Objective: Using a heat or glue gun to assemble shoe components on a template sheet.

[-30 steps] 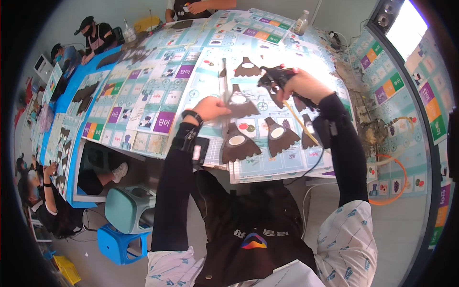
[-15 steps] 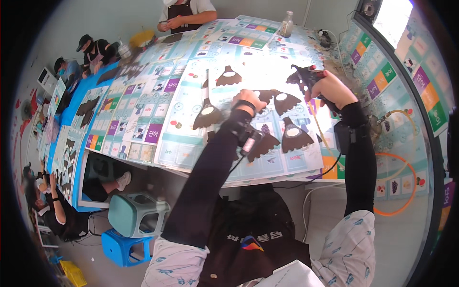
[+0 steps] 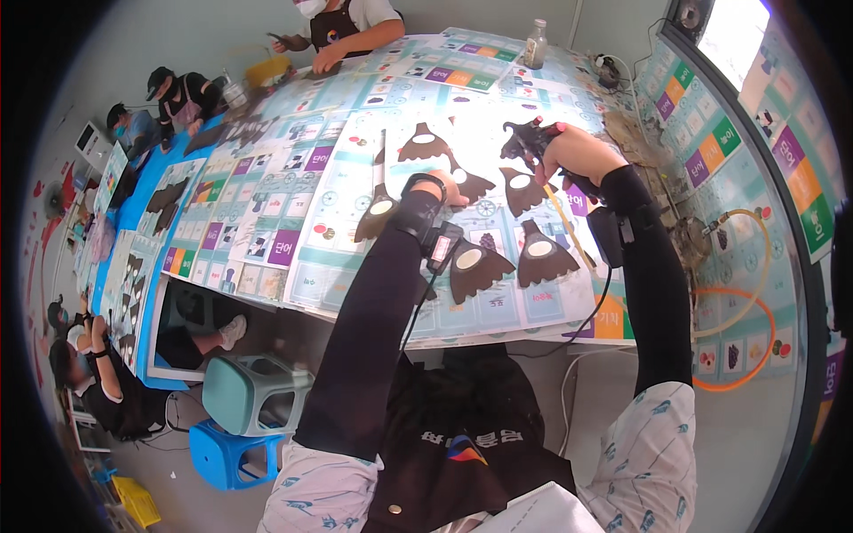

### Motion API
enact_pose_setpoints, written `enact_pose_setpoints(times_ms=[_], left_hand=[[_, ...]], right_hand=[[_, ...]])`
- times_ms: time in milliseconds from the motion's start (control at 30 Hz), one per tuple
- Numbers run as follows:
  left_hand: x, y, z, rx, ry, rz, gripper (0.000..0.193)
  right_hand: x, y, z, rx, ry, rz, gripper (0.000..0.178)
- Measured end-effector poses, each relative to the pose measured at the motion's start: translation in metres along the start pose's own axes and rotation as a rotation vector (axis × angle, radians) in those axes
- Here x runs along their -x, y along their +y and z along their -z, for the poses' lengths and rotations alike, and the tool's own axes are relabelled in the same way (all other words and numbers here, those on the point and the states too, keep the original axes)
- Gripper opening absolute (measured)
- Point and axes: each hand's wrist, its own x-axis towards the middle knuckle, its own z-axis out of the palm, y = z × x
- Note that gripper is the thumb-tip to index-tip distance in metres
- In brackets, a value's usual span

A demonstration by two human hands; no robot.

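Several dark brown, flat pieces with narrow necks, scalloped edges and pale ovals lie on the printed sheets. My left hand (image 3: 449, 188) is closed at the edge of one brown scalloped piece (image 3: 477, 186) and partly covers it. Beyond that hand is another piece (image 3: 425, 144); to its left, one piece (image 3: 377, 213) is partly behind my wrist. Two more pieces lie nearer me, one (image 3: 480, 272) beside my left forearm and one (image 3: 544, 256) further right. My right hand (image 3: 577, 155) grips a black spray gun (image 3: 530, 142) above a piece (image 3: 522, 190).
Printed sheets (image 3: 329, 258) cover the table. An orange hose (image 3: 751, 377) loops at the right wall, and a glass bottle (image 3: 536, 46) stands at the far edge. Co-workers (image 3: 351, 27) are at the far side and left. Stools (image 3: 233, 400) stand below the table.
My left hand has moved left with the brown scalloped piece, widening its gap from the piece to its right. My right hand and the spray gun have also shifted left.
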Motion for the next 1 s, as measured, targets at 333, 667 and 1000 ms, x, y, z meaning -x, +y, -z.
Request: enact_pose_setpoints(times_ms=[333, 667, 1000], left_hand=[[-0.013, -0.029, -0.024, 0.054, 0.114, 0.047, 0.082], [-0.007, -0.036, -0.02, 0.069, 0.002, -0.034, 0.083], [0.022, -0.031, 0.009, -0.008, -0.027, -0.066, 0.092]], right_hand=[[-0.069, -0.019, -0.047, 0.131, -0.161, -0.057, 0.02], [-0.098, -0.011, -0.076, 0.24, -0.121, -0.161, 0.02], [-0.097, -0.006, -0.081, 0.174, -0.187, -0.166, 0.013]])
